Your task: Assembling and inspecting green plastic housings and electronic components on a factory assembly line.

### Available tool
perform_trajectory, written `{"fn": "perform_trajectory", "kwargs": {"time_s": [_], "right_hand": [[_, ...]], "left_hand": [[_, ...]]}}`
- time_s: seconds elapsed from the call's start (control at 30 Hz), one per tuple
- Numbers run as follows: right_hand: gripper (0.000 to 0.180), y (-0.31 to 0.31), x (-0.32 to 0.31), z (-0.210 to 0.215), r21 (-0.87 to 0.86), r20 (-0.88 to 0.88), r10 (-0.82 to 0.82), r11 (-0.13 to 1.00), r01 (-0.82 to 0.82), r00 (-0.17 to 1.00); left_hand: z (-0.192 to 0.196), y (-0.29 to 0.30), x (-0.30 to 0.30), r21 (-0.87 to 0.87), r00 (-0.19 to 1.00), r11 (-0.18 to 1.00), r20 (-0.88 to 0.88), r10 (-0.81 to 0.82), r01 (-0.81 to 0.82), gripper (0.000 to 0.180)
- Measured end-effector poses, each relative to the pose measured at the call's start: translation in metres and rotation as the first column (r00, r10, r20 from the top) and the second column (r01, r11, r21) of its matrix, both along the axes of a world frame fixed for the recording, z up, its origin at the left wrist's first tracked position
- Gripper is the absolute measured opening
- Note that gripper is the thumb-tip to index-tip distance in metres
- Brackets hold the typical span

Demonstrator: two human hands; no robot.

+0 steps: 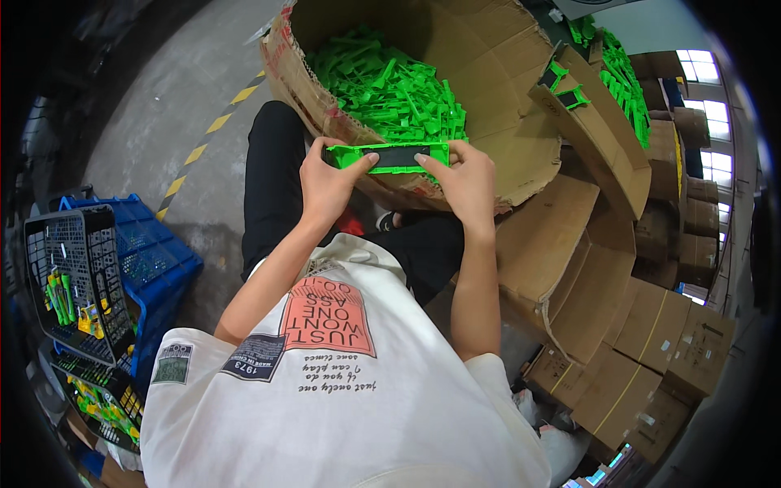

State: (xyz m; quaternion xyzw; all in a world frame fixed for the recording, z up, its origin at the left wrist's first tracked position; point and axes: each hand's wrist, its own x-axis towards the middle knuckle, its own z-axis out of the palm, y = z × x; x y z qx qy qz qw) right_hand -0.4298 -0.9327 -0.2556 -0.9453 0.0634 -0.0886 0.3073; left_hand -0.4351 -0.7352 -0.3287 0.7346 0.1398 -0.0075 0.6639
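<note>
Between my two hands is a long green plastic part with a black strip set along its middle, held level in front of the big carton. My left hand grips its left end, thumb pressed on the black strip. At the other end my right hand closes round the part, its thumb also on the strip. Just beyond lies a heap of green plastic parts inside a large worn cardboard carton. The fingers behind the held part are mostly hidden.
Right of the carton, a cardboard flap or tray bears green-and-black parts. An open cardboard box and stacked cartons stand at right. On the left are a blue crate and black baskets. Yellow-black tape marks the floor.
</note>
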Motion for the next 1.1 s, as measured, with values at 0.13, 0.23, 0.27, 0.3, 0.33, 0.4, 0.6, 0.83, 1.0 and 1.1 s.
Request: {"fn": "perform_trajectory", "kwargs": {"time_s": [0.13,0.23,0.27,0.3,0.33,0.4,0.6,0.83,1.0,1.1], "right_hand": [[0.034,-0.001,0.008,0.012,0.182,-0.221,0.112,0.981,-0.072,0.969],[0.037,0.005,0.010,0.021,0.091,-0.224,0.138,0.988,-0.120,0.965],[0.039,0.006,0.010,0.023,0.026,-0.205,0.141,0.990,-0.138,0.969],[0.039,0.008,0.010,0.023,0.023,-0.205,0.140,0.990,-0.138,0.969],[0.041,0.011,0.009,0.023,-0.030,-0.181,0.146,0.988,-0.153,0.973],[0.044,0.013,0.007,0.024,-0.085,-0.157,0.152,0.982,-0.167,0.976],[0.045,0.020,-0.001,0.030,-0.211,-0.187,0.107,0.967,-0.146,0.977],[0.043,0.021,-0.003,0.034,-0.270,-0.156,0.112,0.951,-0.151,0.981],[0.038,0.018,-0.008,0.030,-0.254,-0.129,0.137,0.953,-0.166,0.982],[0.034,0.023,-0.013,0.028,-0.261,-0.158,0.097,0.956,-0.137,0.983]], "left_hand": [[0.009,0.006,-0.005,0.018,0.999,0.999,-0.001,-0.040,0.040,0.039],[0.007,0.013,-0.003,0.068,0.995,0.994,0.039,-0.090,0.087,0.038],[0.006,0.014,-0.003,0.065,0.995,0.994,0.037,-0.089,0.086,0.038],[0.006,0.015,-0.002,0.036,0.997,0.996,0.003,-0.078,0.078,0.040],[0.006,0.015,-0.001,0.008,0.997,0.998,-0.033,-0.069,0.069,0.043],[0.009,0.015,-0.002,0.005,0.997,0.998,-0.046,-0.065,0.065,0.042],[0.008,0.016,-0.001,0.052,0.996,0.996,-0.054,-0.073,0.075,0.042],[0.014,0.014,-0.002,0.057,0.994,0.995,-0.077,-0.083,0.088,0.042],[0.011,0.013,0.000,0.047,0.991,0.993,-0.081,-0.106,0.110,0.041],[0.010,0.011,-0.001,0.040,0.992,0.993,-0.074,-0.106,0.109,0.041]]}}
